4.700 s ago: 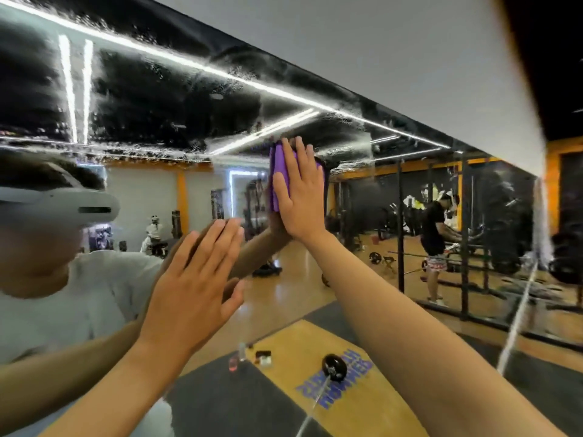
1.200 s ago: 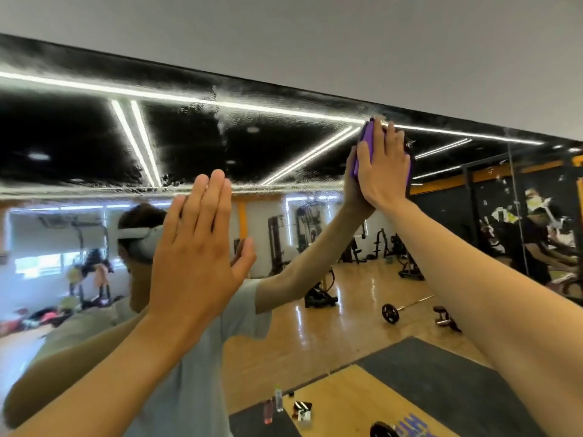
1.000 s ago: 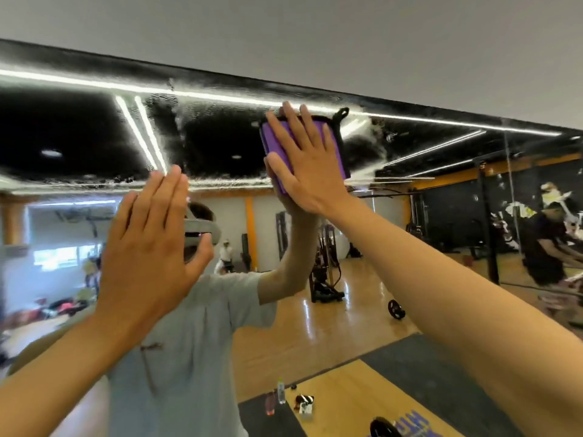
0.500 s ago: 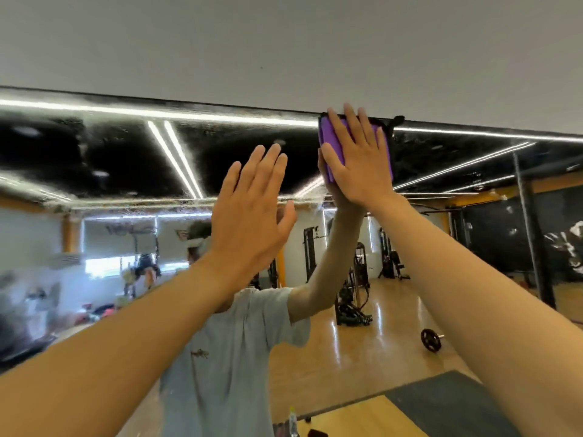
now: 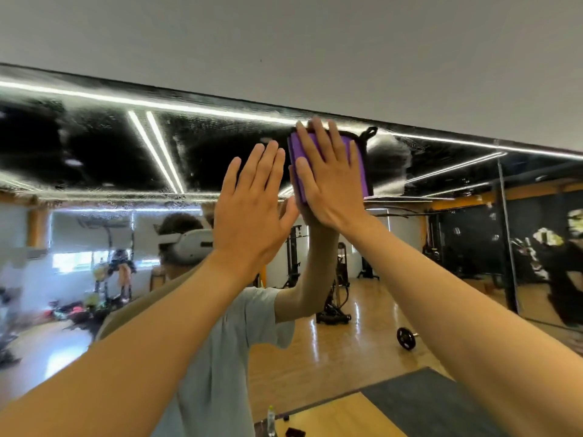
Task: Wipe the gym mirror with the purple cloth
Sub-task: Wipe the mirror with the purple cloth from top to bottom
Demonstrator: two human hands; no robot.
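While both arms reach high, the right hand lies flat with straight, spread fingers on the purple cloth, pressing it against the gym mirror right up at the top edge, where the glass meets the grey wall above. Fingertips sit almost on that edge line, so there is no glass left above the cloth. A small black hanging loop sticks out at the cloth's upper right corner, and a dark border runs down its right side. Just right of the cloth, a hazy wet smear clouds the glass. The left hand is up too, open, fingers straight and close together, just left of the cloth and a little lower; whether its palm touches the mirror, I cannot tell. To the left, a wide stretch of upper mirror runs on, speckled with streaks and droplets. To the right, the glass continues to a vertical seam between panels. Below the hands, plenty of mirror stays open, reflecting the wooden gym floor, a barbell plate and dark exercise machines.
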